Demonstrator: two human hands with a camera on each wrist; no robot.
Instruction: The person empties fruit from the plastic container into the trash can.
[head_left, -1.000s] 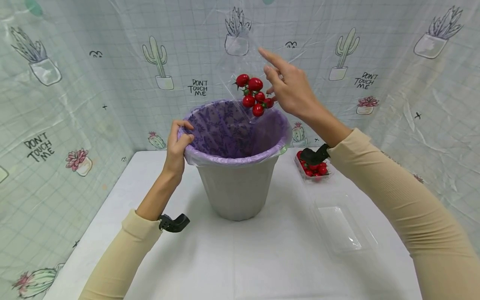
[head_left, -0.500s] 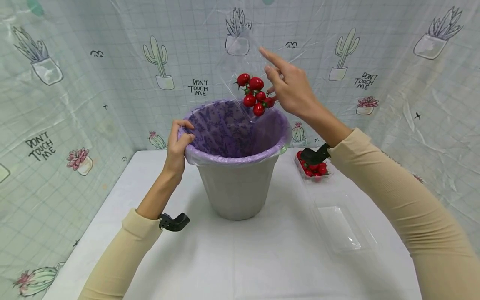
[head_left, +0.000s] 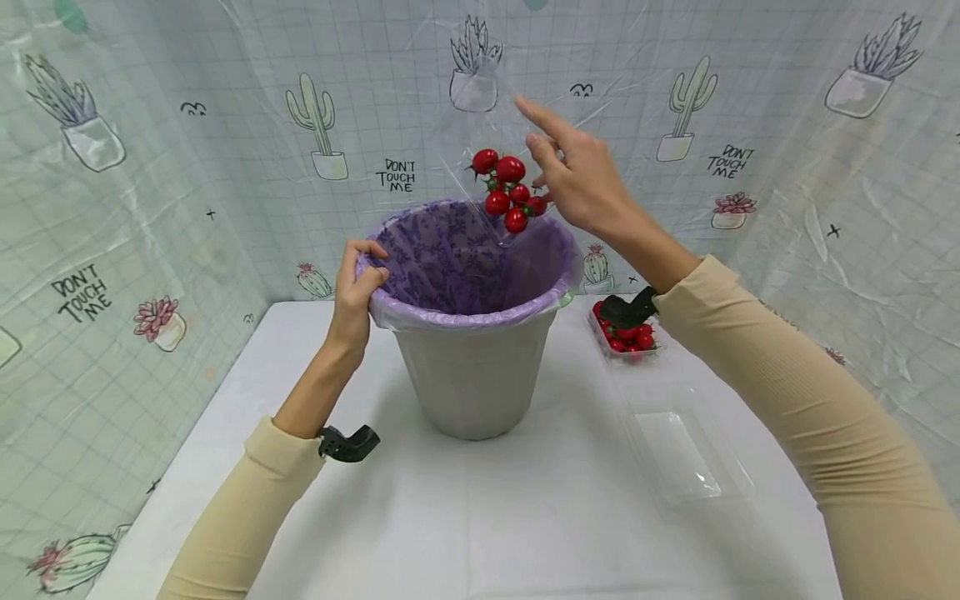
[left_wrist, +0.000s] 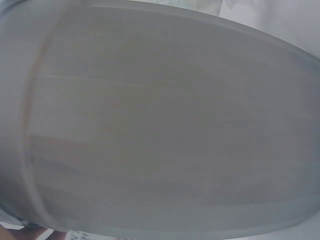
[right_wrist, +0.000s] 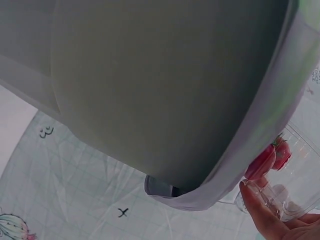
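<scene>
My left hand (head_left: 351,300) grips the left rim of a pale grey trash can (head_left: 472,383), thumb and a finger showing over the edge. A purple patterned bag (head_left: 450,250) lines the can and folds over its rim. Above the can's right side, my right hand (head_left: 588,179) holds a clear plastic box (right_wrist: 305,155), tilted. Several red cherry tomatoes (head_left: 511,169) with green stems show through the box. Its clear walls are hard to make out in the head view. The grey wall of the can (left_wrist: 165,120) fills the left wrist view, and the left fingers are mostly hidden there.
Behind my right wrist, a clear punnet of cherry tomatoes (head_left: 630,340) stands on the white table (head_left: 420,533). In front of it lies a clear plastic tray or lid (head_left: 678,454). A cactus-print curtain (head_left: 247,150) surrounds the table at the back and sides.
</scene>
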